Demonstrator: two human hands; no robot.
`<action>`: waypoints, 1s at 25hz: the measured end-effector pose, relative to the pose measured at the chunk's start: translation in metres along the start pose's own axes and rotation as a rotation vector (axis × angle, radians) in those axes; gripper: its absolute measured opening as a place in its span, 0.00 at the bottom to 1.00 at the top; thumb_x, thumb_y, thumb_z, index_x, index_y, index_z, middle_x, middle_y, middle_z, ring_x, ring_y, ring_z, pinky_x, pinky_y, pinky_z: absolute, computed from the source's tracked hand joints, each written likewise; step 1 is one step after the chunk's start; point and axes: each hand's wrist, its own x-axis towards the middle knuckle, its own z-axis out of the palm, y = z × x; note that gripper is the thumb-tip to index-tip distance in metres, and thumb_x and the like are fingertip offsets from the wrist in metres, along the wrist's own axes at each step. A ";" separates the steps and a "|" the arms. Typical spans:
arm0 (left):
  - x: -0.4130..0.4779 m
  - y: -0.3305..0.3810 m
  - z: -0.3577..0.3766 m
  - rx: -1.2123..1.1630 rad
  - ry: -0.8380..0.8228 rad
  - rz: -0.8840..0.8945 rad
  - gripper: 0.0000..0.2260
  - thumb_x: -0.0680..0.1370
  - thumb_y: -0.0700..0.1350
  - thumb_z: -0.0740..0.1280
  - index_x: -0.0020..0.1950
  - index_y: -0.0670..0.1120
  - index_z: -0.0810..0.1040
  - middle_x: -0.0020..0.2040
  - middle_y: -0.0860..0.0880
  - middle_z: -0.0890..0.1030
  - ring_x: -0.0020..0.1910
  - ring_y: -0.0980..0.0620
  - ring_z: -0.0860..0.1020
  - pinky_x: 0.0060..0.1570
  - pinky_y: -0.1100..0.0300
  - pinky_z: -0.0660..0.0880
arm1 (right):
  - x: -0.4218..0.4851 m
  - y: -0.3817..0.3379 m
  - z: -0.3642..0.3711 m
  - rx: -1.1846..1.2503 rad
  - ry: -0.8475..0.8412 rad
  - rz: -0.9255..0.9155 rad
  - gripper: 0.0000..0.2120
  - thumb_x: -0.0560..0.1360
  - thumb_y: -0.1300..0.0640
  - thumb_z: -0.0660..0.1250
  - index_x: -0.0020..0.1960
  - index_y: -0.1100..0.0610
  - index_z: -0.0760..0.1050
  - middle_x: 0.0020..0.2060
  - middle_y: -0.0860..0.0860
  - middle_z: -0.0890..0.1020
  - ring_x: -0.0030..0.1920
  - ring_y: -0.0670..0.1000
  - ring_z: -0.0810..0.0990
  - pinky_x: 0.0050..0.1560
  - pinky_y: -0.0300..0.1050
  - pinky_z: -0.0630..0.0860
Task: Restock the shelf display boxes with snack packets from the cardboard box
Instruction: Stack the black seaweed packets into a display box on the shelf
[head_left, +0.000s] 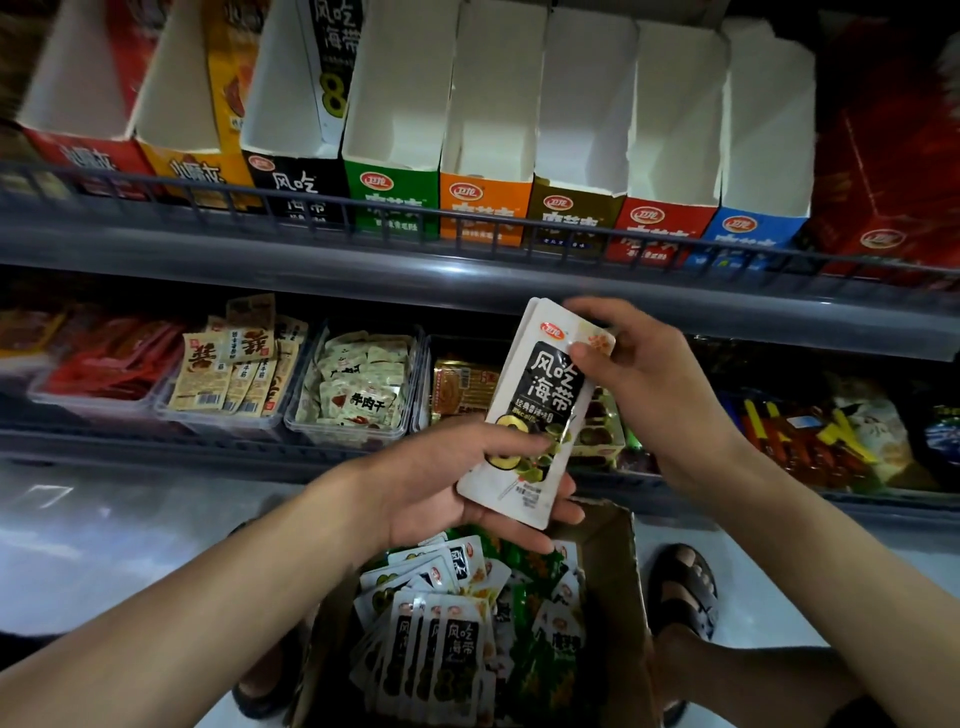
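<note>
- Left hand (457, 483) grips the lower end of a small stack of black-and-white snack packets (540, 405); right hand (649, 374) pinches its top edge.
- Stack position: above the cardboard box (618, 571), below the upper shelf (467, 260).
- Display boxes (488, 130) on that shelf show bare white interiors; judged unfilled.
- Cardboard box holds many loose packets (447, 649); most restocking remains.
- Likely destination: matching black display box (296, 182).
</note>
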 end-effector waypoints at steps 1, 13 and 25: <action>0.001 0.000 0.000 0.041 0.027 0.006 0.13 0.80 0.42 0.64 0.64 0.41 0.73 0.50 0.37 0.83 0.51 0.38 0.83 0.44 0.45 0.82 | 0.001 0.002 -0.001 -0.070 -0.006 -0.037 0.17 0.80 0.61 0.65 0.66 0.48 0.74 0.52 0.45 0.83 0.51 0.42 0.82 0.45 0.35 0.78; 0.016 -0.011 -0.005 0.692 0.426 0.105 0.14 0.81 0.49 0.64 0.62 0.43 0.72 0.47 0.46 0.83 0.47 0.49 0.83 0.43 0.48 0.82 | -0.015 0.005 0.026 -0.073 0.094 -0.075 0.12 0.79 0.42 0.62 0.61 0.42 0.74 0.54 0.49 0.75 0.51 0.44 0.76 0.54 0.44 0.78; 0.010 0.006 -0.007 0.749 0.417 0.151 0.12 0.80 0.50 0.65 0.56 0.43 0.77 0.43 0.44 0.83 0.41 0.50 0.83 0.40 0.49 0.82 | -0.011 -0.007 0.027 0.177 0.123 0.011 0.14 0.77 0.46 0.66 0.61 0.47 0.75 0.53 0.48 0.79 0.52 0.46 0.79 0.53 0.44 0.78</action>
